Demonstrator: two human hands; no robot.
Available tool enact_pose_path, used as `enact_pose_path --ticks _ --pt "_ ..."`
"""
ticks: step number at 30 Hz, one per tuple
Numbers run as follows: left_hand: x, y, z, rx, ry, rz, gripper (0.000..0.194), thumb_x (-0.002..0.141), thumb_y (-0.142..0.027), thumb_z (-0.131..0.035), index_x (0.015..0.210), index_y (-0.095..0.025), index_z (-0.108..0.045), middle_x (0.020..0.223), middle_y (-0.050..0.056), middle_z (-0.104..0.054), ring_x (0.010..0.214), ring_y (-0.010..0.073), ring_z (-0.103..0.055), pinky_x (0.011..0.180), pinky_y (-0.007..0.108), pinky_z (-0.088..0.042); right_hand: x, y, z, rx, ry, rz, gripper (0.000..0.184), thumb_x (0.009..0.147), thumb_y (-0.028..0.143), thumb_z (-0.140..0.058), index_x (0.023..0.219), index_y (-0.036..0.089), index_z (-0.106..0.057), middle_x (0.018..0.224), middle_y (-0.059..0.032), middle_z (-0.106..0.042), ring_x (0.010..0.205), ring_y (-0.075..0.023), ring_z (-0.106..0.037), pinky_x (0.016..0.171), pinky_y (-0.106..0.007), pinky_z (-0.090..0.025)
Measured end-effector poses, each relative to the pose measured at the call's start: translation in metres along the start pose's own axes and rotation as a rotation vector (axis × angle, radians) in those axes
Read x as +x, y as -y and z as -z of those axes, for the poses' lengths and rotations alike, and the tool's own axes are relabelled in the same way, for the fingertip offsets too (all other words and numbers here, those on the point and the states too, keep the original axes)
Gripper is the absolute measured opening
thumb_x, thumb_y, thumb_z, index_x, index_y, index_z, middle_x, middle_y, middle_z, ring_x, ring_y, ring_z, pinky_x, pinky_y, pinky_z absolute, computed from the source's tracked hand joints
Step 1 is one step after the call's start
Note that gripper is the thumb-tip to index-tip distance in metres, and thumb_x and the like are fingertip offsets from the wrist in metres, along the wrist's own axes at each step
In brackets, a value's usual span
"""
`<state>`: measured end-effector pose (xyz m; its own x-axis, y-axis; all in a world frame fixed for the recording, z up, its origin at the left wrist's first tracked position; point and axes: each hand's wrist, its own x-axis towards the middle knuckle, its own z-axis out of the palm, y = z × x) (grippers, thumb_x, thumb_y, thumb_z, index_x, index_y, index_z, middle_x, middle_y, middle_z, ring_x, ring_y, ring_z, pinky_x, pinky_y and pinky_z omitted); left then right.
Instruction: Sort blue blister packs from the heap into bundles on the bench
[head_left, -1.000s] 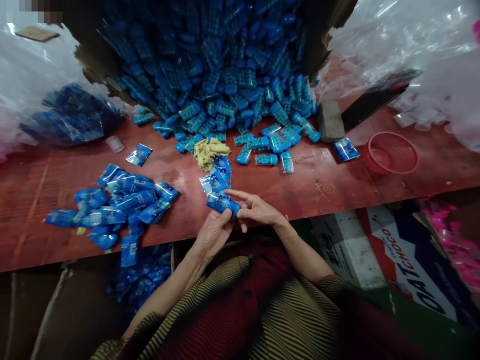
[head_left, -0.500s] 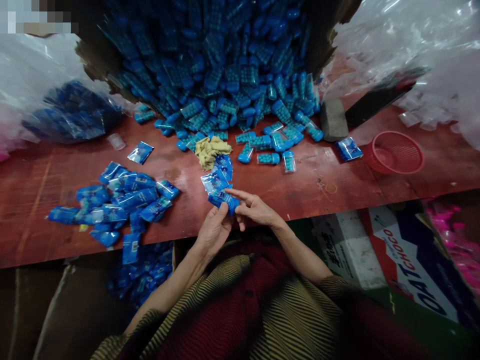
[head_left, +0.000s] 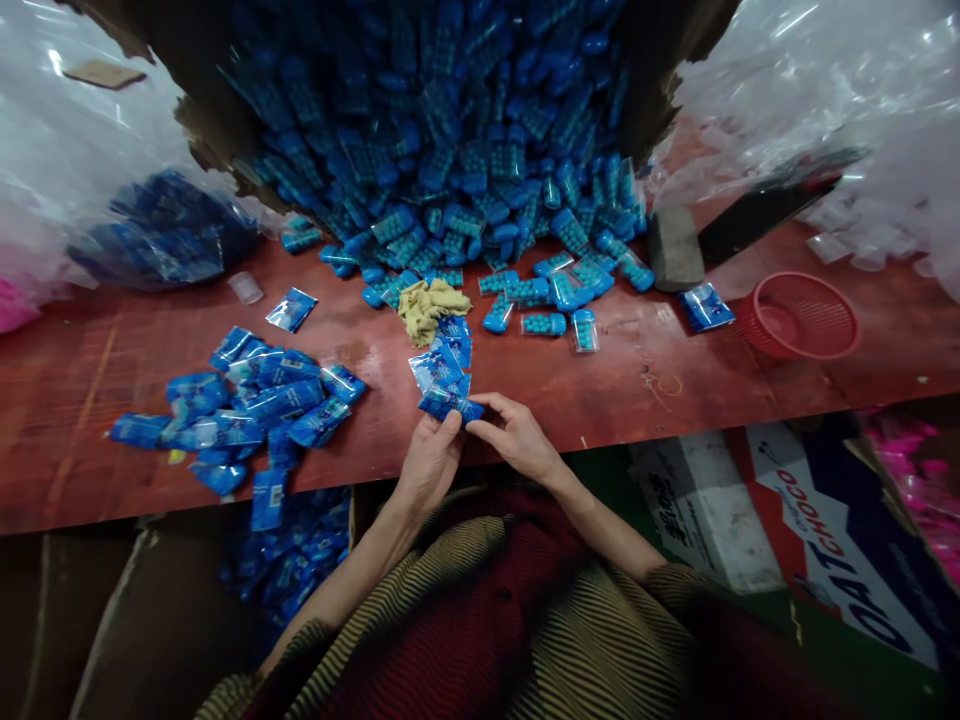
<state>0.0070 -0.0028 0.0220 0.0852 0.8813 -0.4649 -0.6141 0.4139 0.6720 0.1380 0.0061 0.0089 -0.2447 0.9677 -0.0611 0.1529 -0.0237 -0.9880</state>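
A small container in a printed blue sleeve (head_left: 448, 404) lies level between my two hands, over the table's front edge. My left hand (head_left: 433, 455) grips its near side with the thumb on top. At its right end, my right hand (head_left: 517, 435) pinches it between thumb and fingers. Just beyond are several flat blue sleeves (head_left: 437, 368), partly under a crumpled yellow cloth (head_left: 427, 308). To the left lies a heap of blue-sleeved containers (head_left: 277, 395). Clear containers of turquoise balls with blue caps (head_left: 544, 324) are strewn past the cloth.
A torn-open carton (head_left: 214, 125) spills many capped containers onto the red table (head_left: 480, 470). On the right are a grey block (head_left: 675, 248), a blue packet (head_left: 706, 306) and a red basket (head_left: 806, 345). More blue-sleeved containers (head_left: 289, 560) lie below the table's edge.
My right index finger has drawn back from the container's top, and that hand now pinches its right end. The whole view has shifted slightly.
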Motion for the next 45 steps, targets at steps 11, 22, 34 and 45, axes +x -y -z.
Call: enact_pose_path --ticks 11,22,34,45 --pt "-0.001 -0.001 0.005 0.058 -0.075 -0.034 0.032 0.058 -0.026 -0.08 0.085 -0.014 -0.068 0.081 0.002 -0.071 0.08 0.015 -0.064 0.084 0.028 -0.046 0.002 -0.011 -0.008 0.187 0.008 -0.115 0.025 0.076 0.031 -0.065 0.098 0.02 -0.06 0.087 0.0012 -0.064 0.079 -0.0134 -0.058 0.078 -0.028 -0.046" --pt "-0.001 -0.005 0.002 0.05 -0.104 -0.047 0.032 0.059 -0.026 -0.08 0.086 -0.017 -0.065 0.079 -0.001 -0.069 0.068 0.0105 -0.061 0.071 0.025 -0.046 0.002 -0.007 -0.014 0.316 0.018 -0.165 0.03 0.073 0.028 -0.066 0.1 0.021 -0.058 0.083 0.0019 -0.061 0.075 -0.0122 -0.059 0.076 -0.029 -0.048" --pt "0.005 0.0 0.0 0.154 -0.229 -0.167 0.024 0.059 -0.021 -0.077 0.079 -0.014 -0.066 0.075 0.0 -0.068 0.069 0.0108 -0.059 0.075 0.025 -0.045 0.001 -0.006 -0.017 0.222 0.01 -0.109 0.03 0.076 0.032 -0.064 0.104 0.021 -0.058 0.092 -0.0005 -0.061 0.082 -0.013 -0.056 0.078 -0.027 -0.047" --pt "0.003 -0.005 0.009 0.168 -0.112 -0.109 0.03 0.058 -0.022 -0.078 0.084 -0.013 -0.067 0.079 0.002 -0.069 0.067 0.0104 -0.058 0.068 0.023 -0.046 0.003 -0.004 -0.007 0.33 0.053 -0.185 0.028 0.073 0.031 -0.066 0.097 0.019 -0.06 0.074 0.0033 -0.06 0.062 -0.0094 -0.055 0.059 -0.023 -0.048"
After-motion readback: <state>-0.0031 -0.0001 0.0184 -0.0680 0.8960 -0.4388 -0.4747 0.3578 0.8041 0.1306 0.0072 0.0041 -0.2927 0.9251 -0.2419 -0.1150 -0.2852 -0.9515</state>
